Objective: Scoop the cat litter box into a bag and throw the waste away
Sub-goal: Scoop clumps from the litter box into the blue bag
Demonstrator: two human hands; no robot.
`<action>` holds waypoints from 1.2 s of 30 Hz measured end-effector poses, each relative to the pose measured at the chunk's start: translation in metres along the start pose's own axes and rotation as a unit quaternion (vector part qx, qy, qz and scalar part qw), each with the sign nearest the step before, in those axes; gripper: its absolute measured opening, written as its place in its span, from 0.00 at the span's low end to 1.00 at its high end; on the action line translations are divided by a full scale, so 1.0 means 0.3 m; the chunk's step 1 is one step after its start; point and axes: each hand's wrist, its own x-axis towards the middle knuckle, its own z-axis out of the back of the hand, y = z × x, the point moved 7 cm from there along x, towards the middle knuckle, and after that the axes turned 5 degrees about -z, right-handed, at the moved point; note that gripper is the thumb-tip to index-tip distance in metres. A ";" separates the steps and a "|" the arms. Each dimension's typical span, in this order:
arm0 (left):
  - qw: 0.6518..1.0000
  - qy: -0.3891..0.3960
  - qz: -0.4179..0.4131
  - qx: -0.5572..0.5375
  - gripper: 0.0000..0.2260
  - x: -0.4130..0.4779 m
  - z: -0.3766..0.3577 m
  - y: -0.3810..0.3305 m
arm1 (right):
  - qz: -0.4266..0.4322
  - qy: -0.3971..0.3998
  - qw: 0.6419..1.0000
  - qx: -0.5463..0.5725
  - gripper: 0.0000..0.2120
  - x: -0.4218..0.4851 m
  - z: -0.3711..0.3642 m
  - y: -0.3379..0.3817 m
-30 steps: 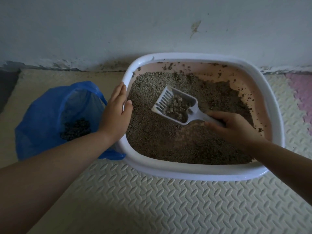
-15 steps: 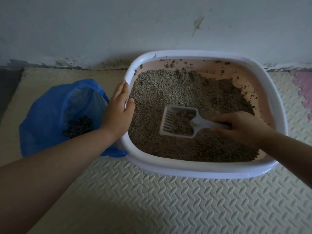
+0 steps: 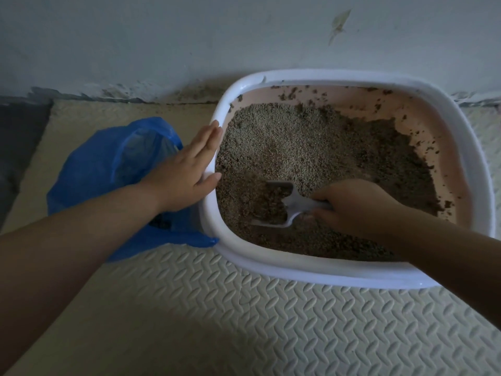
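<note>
Scooping step: right hand (image 3: 355, 204) grasps litter scoop (image 3: 282, 204) w/ blade dug in litter; left hand (image 3: 187, 169), fingers straight, steadies litter box (image 3: 271, 263). Next probably: lift, sift, tip into blue bag (image 3: 89, 169).

Dim, bluish light, dark lower corners, wide-angle bending at the edges

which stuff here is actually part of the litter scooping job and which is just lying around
In the job: litter box, litter, scoop gripped by the right hand, blue bag, left hand resting on the box rim.
Just there: foam floor mat, wall, dark grey strip far left.
</note>
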 end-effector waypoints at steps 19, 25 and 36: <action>0.995 -0.032 0.005 -0.091 0.31 0.009 -0.019 -0.016 | 0.058 -0.007 0.973 0.223 0.15 0.172 -0.116 -0.019; 0.987 -0.050 0.020 -0.154 0.31 0.006 -0.020 -0.014 | 0.039 0.002 0.977 0.210 0.15 0.177 -0.119 -0.021; 0.987 -0.050 0.040 -0.145 0.29 0.006 -0.028 -0.010 | 0.092 0.014 0.980 0.178 0.13 0.227 0.011 0.021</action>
